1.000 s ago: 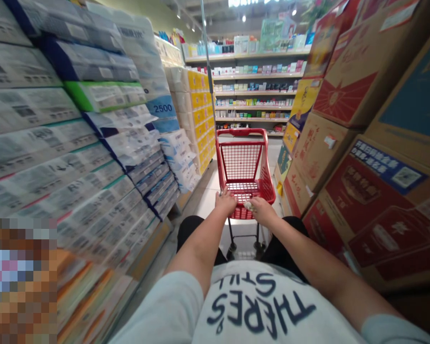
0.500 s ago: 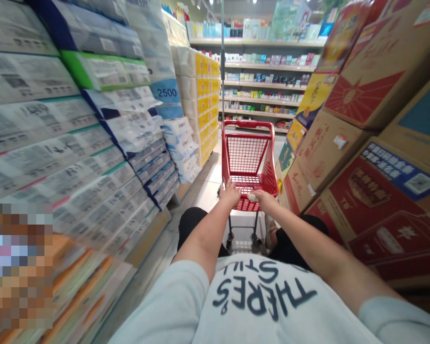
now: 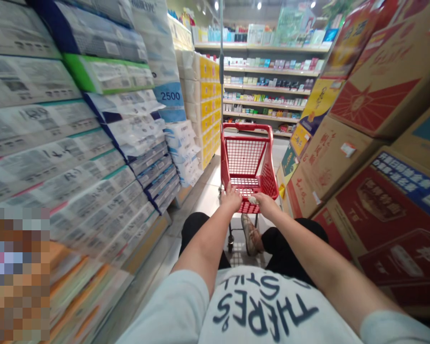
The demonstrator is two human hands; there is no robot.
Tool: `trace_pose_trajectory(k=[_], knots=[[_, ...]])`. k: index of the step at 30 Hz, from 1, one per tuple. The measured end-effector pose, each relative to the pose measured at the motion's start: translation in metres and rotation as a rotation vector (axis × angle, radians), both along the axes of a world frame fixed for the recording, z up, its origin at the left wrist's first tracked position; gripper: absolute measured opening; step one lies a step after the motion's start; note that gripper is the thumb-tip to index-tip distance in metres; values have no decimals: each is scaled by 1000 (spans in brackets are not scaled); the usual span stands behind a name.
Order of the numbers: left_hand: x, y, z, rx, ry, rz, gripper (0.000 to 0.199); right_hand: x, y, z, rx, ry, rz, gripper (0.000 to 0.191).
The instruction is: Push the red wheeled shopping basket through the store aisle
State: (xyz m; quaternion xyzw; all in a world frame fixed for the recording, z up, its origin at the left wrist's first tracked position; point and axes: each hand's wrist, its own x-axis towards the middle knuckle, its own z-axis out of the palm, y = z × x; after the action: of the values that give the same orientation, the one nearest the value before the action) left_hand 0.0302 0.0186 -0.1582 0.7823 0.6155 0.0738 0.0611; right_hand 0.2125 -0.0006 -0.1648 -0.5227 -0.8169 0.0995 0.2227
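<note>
Directly in front of me stands a red shopping cart (image 3: 246,155) with a mesh basket, its near rim under my hands. My left hand (image 3: 231,198) rests on the left part of that rim, fingers stretched forward and somewhat apart. At the right part of the rim, my right hand (image 3: 265,204) is closed around a small pale, crumpled thing (image 3: 252,200), whose kind I cannot make out. The basket's mesh floor shows between and beyond the hands. One of my shoes (image 3: 250,234) is under the cart's near end.
Stacked paper packs (image 3: 75,143) line the left side of the narrow aisle. Cardboard cartons (image 3: 372,95) rise close on the right. Yellow-and-white packs (image 3: 209,107) stand farther ahead on the left. Shelves of small goods (image 3: 268,88) cross the far end.
One foot has stepped forward under the cart. The stacks on both sides have shifted slightly outward in view as I move ahead; both hands stay at the cart's rim.
</note>
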Motion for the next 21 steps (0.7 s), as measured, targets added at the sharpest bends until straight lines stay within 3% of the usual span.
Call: trace_pose_trajectory(k=[5,8,11,15,18,21], knots=[[5,8,0,-7,19,-62,44,11,17,7,-57,-79,-46,45],[10,13,0,25,16,-67,45,18,26,1,-49,-73,-45,47],[9,19,1,26,18,-53,46,14,25,-21,96,20,-36,51],[5,28,4,11,52,-46,44,-5,5,-69,247,331,-47,47],[11,31,2,13,50,-45,43,-19,-7,-95,81,571,-38,39],[22,30,-4,40,28,-30,41,-31,-5,-104,-124,916,-330,29]])
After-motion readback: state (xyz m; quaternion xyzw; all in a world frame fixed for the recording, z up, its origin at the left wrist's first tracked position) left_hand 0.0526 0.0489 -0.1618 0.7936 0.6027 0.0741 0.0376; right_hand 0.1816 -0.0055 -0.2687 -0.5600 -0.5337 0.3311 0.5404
